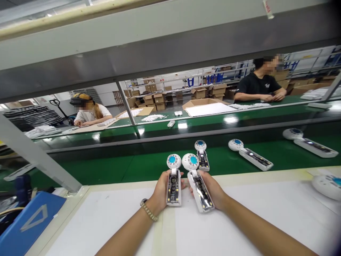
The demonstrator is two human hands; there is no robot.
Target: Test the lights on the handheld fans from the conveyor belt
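My left hand (162, 190) grips a white handheld device (174, 190) with a round head, a blue disc in it, and a dark circuit panel along its body. A second white device (201, 193) of the same kind, tilted, is in my right hand (214, 190). Both are held side by side above the white work surface, heads pointing away from me, and the two heads nearly touch. Just beyond my right hand, a third such device (203, 160) lies on the green belt (149, 163). Fingers are partly hidden behind the devices.
More of these devices (255, 158) lie on the belt to the right, and a round white head (329, 186) shows at the right edge. A blue bin (32, 222) stands at left beside a slanted post (45, 156). Two people (92, 113) sit across the line. An overhead beam (133, 57) crosses above.
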